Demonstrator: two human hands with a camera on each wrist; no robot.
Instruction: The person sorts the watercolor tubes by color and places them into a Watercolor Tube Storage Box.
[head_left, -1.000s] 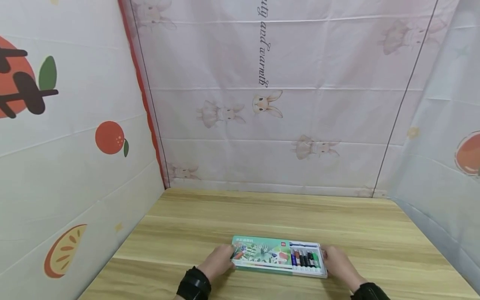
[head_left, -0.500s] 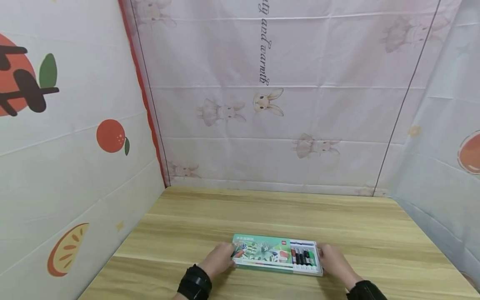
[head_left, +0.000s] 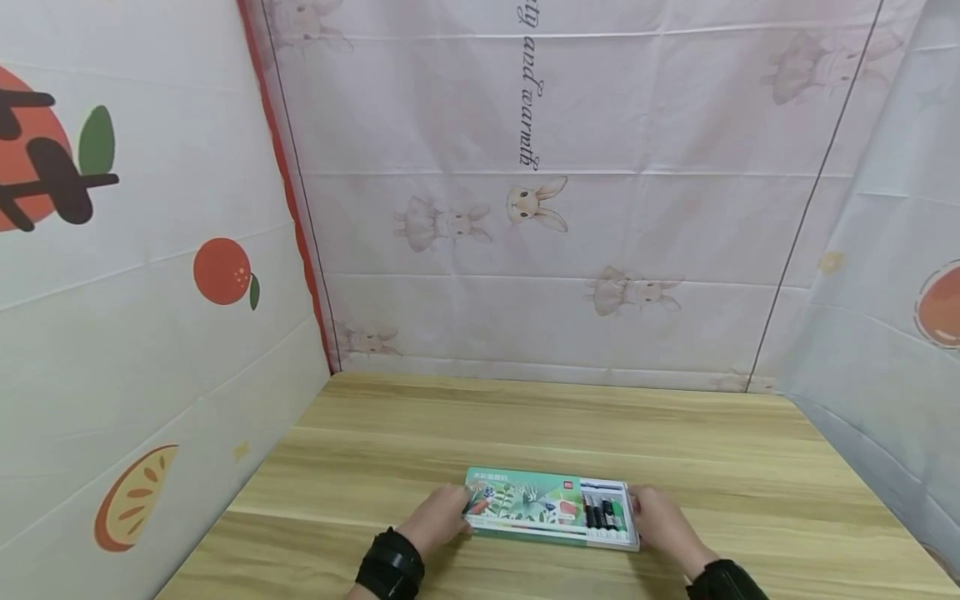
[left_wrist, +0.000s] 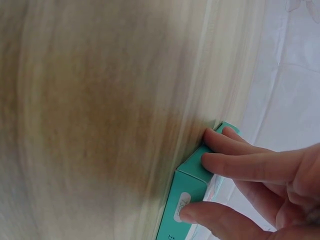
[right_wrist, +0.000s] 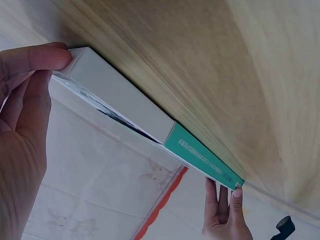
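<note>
A green paint-set sleeve [head_left: 523,506] with printed leaves lies on the table near the front middle. From its right end sticks out a white tray [head_left: 632,533] with several paint tubes [head_left: 600,514], dark and green, showing. My left hand [head_left: 440,518] holds the sleeve's left end. In the left wrist view, the thumb [left_wrist: 210,217] lies on the near side and the fingers [left_wrist: 245,165] on the end. My right hand [head_left: 663,525] grips the tray's right end. The right wrist view shows its fingertips [right_wrist: 55,57] against the tray's end; part of that grip is hidden.
The wooden table [head_left: 480,425] reaches back to a pale rabbit-print cloth [head_left: 480,317]. Fruit-print cloth [head_left: 225,367] hangs on the left, with another cloth [head_left: 862,333] on the right. Each wrist wears a black band [head_left: 390,565].
My right hand has moved left, sliding the tray further into the sleeve. Less of the tray and fewer paint tubes show. My left hand stays at the sleeve's left end.
</note>
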